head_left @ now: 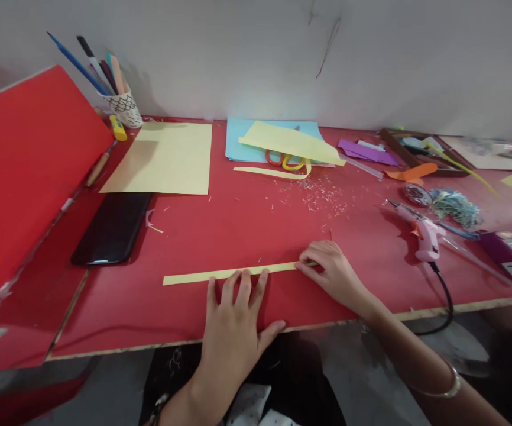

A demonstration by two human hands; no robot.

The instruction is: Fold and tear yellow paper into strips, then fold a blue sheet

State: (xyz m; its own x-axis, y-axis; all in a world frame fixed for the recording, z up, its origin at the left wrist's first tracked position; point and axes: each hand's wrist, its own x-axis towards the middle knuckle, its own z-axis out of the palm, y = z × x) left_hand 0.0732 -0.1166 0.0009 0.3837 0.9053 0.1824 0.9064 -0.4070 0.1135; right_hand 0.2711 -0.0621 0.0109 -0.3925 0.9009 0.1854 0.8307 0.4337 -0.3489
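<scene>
From the head view, the strip [232, 273] lies flat near the table [256, 236] front edge; it could skew or crease if either hand slides unevenly. The left hand [238, 322] lies flat, fingers spread, fingertips pressing the strip's middle. The right hand [331, 269] is curled, fingertips pinning its right end.

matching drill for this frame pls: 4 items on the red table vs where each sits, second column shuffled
Things:
1. paper strip
2. phone
3. glue gun
4. scissors

Places:
A. partly under a yellow sheet, on the blue paper by the wall
B. right of the hands, its cord running off the table's front edge
C. under the fingertips of both hands, near the front edge
D. face up, just in front of the flat yellow sheet on the left

Pairs: 1-C, 2-D, 3-B, 4-A
</scene>
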